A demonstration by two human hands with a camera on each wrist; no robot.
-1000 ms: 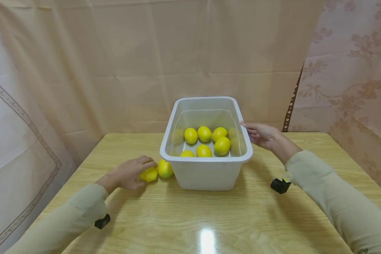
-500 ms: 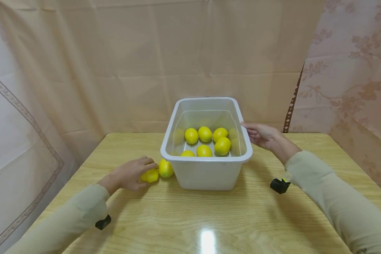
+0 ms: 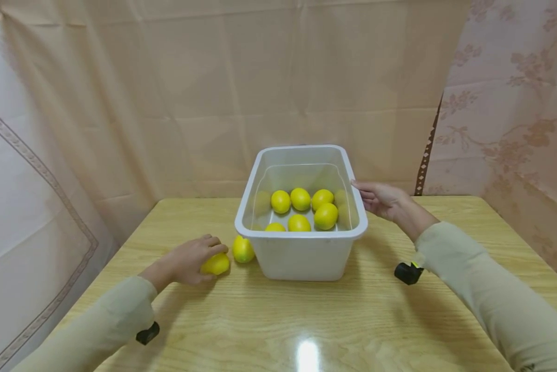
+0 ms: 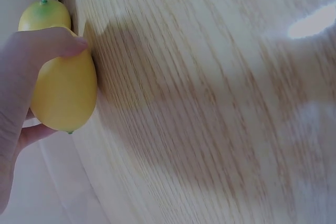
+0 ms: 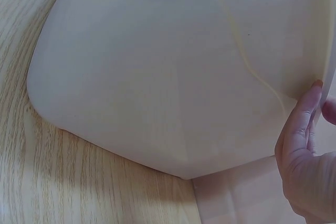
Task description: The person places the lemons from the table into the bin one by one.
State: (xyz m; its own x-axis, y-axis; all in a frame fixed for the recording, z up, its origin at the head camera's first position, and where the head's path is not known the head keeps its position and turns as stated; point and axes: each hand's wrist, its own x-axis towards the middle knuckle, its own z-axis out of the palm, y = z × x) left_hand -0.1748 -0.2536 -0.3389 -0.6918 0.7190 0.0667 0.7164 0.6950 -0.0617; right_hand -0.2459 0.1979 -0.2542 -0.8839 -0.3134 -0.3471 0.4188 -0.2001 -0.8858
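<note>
My left hand (image 3: 192,261) grips a yellow lemon (image 3: 216,264) from its left side, low over the wooden table. In the left wrist view the thumb lies across this lemon (image 4: 65,93); whether it touches the table I cannot tell. A second lemon (image 3: 243,249) sits just right of it, beside the left wall of a white plastic bin (image 3: 301,258). Several lemons (image 3: 299,223) lie on the bin's floor, the nearest partly hidden by the front rim. On the bin's right side, my right hand (image 3: 382,200) holds the rim, its thumb at the top edge and fingers beneath.
The bin stands on a light wooden table (image 3: 278,320) near its back edge. Behind hangs a beige curtain (image 3: 190,103), with patterned cloth (image 3: 515,113) at the right and pale cloth (image 3: 22,206) at the left. A black wrist camera (image 3: 408,273) hangs below the right sleeve.
The left hand and its lemon have shifted slightly left, widening the gap to the second lemon. The right hand stays at the bin's rim.
</note>
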